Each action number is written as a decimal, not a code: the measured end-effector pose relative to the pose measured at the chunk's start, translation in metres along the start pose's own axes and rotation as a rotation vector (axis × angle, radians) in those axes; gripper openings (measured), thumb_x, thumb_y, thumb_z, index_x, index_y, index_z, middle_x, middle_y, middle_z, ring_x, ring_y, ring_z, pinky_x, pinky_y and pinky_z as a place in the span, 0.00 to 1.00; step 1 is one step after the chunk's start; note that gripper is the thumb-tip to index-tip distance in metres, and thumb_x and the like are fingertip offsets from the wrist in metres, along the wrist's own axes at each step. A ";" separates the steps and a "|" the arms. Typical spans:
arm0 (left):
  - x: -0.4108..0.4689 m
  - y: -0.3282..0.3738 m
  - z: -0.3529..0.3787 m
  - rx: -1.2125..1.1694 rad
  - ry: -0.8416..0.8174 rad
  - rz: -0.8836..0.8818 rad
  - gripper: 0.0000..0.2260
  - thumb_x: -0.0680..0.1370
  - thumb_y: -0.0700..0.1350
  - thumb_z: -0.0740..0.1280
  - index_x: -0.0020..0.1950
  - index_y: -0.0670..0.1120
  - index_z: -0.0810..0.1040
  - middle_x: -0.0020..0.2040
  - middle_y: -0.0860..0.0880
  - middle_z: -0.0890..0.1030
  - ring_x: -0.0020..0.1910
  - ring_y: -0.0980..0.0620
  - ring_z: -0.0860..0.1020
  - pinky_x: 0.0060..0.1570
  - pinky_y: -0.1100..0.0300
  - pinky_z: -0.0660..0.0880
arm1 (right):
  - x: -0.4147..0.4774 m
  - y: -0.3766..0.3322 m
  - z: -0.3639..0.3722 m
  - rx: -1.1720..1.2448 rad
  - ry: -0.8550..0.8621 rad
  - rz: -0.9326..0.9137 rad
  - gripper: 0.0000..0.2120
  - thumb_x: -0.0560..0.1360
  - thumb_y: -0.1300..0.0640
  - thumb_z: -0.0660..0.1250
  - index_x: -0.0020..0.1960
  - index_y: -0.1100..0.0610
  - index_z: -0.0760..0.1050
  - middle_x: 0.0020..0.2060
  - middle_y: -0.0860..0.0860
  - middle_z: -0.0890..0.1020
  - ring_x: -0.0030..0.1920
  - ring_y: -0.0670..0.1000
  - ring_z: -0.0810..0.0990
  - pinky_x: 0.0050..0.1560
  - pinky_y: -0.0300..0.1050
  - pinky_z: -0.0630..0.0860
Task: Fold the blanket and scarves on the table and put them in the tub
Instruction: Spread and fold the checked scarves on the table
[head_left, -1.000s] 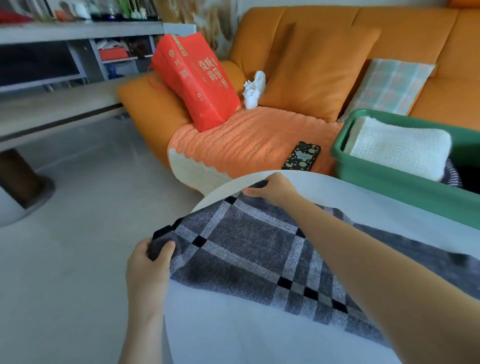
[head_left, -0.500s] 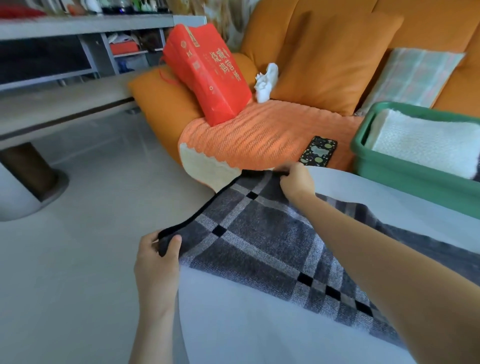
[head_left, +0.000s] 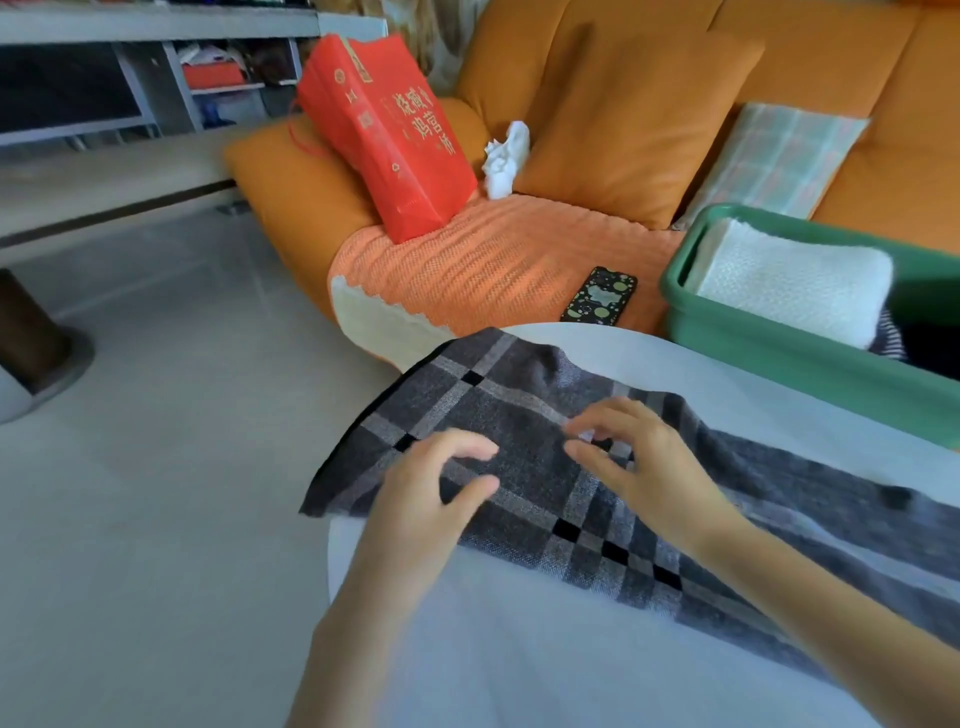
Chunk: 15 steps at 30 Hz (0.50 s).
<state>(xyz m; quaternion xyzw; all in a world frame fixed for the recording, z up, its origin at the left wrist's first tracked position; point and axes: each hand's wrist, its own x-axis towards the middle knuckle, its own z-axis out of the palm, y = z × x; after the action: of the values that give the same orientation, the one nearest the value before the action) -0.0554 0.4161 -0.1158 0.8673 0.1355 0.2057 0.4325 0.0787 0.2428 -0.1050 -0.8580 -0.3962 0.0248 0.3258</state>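
Grey plaid scarf (head_left: 530, 415) lies flat across the table (head_left: 519, 649), one end overhanging its left edge. Left hand (head_left: 431, 499) and right hand (head_left: 641, 467) sit over it, fingers loosely curled, gripping nothing. Green tub (head_left: 805, 358) at far right edge holds the folded white blanket (head_left: 789, 280).

So the scarf (head_left: 467, 395) is lying across the worktop (head_left: 519, 649), its left end hanging off the edge. The tub (head_left: 779, 353) is sitting at the far right with a folded blanket (head_left: 789, 280) in it, and a phone (head_left: 600, 296) is lying on the sofa (head_left: 883, 171) behind.
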 end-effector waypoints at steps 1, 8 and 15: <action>-0.004 0.007 0.008 -0.025 -0.181 0.035 0.10 0.71 0.46 0.72 0.51 0.57 0.78 0.51 0.63 0.78 0.56 0.64 0.72 0.60 0.62 0.67 | -0.023 0.000 -0.009 -0.011 -0.018 -0.008 0.12 0.72 0.41 0.64 0.52 0.44 0.76 0.49 0.39 0.74 0.48 0.42 0.74 0.51 0.36 0.72; -0.011 0.013 0.039 0.174 -0.358 0.212 0.09 0.69 0.51 0.73 0.47 0.56 0.79 0.49 0.61 0.75 0.54 0.61 0.69 0.58 0.61 0.64 | -0.119 0.023 -0.027 -0.310 -0.070 0.005 0.12 0.70 0.37 0.62 0.46 0.44 0.70 0.44 0.36 0.70 0.44 0.41 0.70 0.44 0.35 0.67; -0.010 0.032 0.036 0.072 -0.065 0.108 0.02 0.75 0.50 0.68 0.44 0.53 0.77 0.39 0.58 0.80 0.41 0.59 0.76 0.41 0.64 0.71 | -0.098 0.002 -0.046 -0.053 0.115 0.193 0.05 0.78 0.54 0.62 0.44 0.50 0.75 0.35 0.41 0.79 0.38 0.47 0.76 0.42 0.45 0.73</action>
<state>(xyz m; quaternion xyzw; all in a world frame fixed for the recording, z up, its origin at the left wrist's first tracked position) -0.0451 0.3686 -0.1115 0.8946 0.0817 0.1952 0.3936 0.0263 0.1486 -0.0907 -0.9006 -0.2929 -0.0036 0.3211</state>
